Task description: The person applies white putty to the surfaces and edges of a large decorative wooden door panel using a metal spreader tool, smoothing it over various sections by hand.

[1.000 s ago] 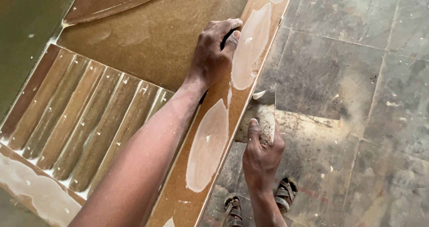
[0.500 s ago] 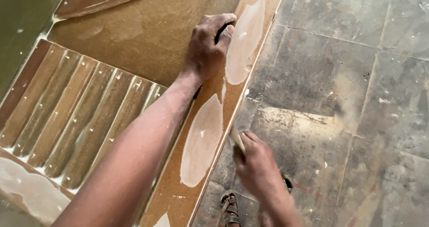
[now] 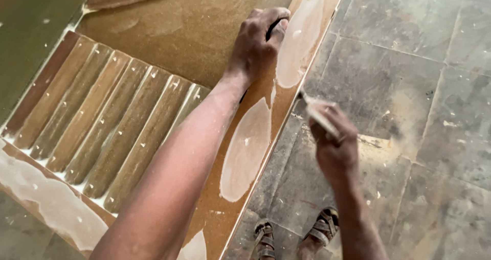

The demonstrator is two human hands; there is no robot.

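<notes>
A brown fibreboard panel with pale oval filler patches (image 3: 204, 60) fills the frame from 12 to 7 o'clock. The left hand (image 3: 255, 48) at 12 grips a small dark tool (image 3: 272, 29). The right hand (image 3: 335, 147), centre-right, pinches a pale, filler-coated scraper blade (image 3: 319, 114) at the panel's edge.

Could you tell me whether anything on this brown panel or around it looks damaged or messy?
Pale filler patches blotch the brown panel along its edge, and white flecks dot the floor. Nothing looks broken.
</notes>
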